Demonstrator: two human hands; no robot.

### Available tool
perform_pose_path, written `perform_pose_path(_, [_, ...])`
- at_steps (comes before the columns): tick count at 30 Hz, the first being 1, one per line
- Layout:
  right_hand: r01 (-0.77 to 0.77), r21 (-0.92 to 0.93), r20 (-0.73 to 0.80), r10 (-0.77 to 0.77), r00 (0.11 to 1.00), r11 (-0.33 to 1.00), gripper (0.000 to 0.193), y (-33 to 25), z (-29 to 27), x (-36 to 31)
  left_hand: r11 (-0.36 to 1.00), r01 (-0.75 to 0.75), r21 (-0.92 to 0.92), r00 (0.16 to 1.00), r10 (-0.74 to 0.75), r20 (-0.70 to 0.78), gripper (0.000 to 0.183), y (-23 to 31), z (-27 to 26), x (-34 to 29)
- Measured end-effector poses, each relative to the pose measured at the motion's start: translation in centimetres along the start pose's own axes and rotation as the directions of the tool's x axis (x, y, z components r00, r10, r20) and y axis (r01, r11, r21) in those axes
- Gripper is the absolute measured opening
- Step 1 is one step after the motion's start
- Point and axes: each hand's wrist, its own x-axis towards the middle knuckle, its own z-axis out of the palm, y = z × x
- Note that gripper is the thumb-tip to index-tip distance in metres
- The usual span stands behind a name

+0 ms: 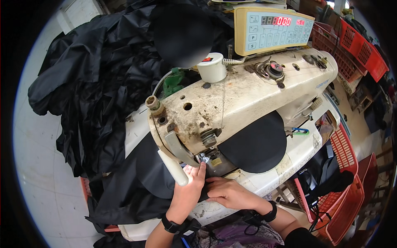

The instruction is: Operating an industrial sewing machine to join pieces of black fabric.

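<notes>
My left hand (pixel 188 191) reaches up to the presser foot (pixel 202 158) of a white, stained sewing machine (pixel 244 91). Its fingers are close together, with the tips right beside the lit needle area; what they pinch, if anything, is hidden. Just to the right, my right hand (pixel 232 194) rests low on the machine bed with curled fingers, closed on the edge of black fabric (pixel 124 196). That fabric spreads leftward beneath my left hand. A round black piece (pixel 257 144) lies under the machine's arm. The white lever (pixel 173 167) hangs next to my left fingers.
A large heap of black fabric (pixel 95 82) fills the far left. A control panel (pixel 275 31) with red lit digits stands behind the machine. Red plastic baskets (pixel 345 153) hold dark items at right. Small blue-green snips (pixel 298 131) lie on the white table (pixel 285 169).
</notes>
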Motion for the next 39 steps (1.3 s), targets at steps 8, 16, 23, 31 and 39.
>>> perform_pose_path(8, [0.009, 0.012, 0.017, -0.009, 1.000, 1.000, 0.014, 1.1, 0.1, 0.1, 0.892, -0.016, -0.452, 0.998, -0.013, -0.060, 0.041, -1.8, -1.2, 0.6])
perform_pose_path(16, [-0.003, 0.042, -0.051, 0.005, 0.999, 0.999, 0.017, 1.0, 0.4, 0.0, 0.924, -0.023, -0.381, 0.993, -0.023, -0.116, 0.060, -0.8, -1.1, 0.1])
perform_pose_path(23, [-0.003, 0.071, 0.075, -0.002, 0.997, 0.997, 0.025, -0.5, 0.0, -1.1, 0.987, 0.027, -0.159, 0.995, -0.042, -0.090, 0.037, -3.8, -4.7, 0.3])
perform_pose_path(31, [0.122, -0.010, -0.007, -0.122, 0.993, 0.992, 0.018, -1.5, 0.6, -3.9, 0.951, -0.046, -0.307, 0.999, 0.053, 0.013, 0.042, -3.3, -4.9, -0.2])
perform_pose_path(39, [0.124, -0.123, -0.035, -0.130, 0.991, 0.985, 0.011, -0.7, 0.3, -2.4, 0.953, 0.005, -0.302, 0.999, -0.016, -0.036, 0.033, -1.8, -2.5, 0.2])
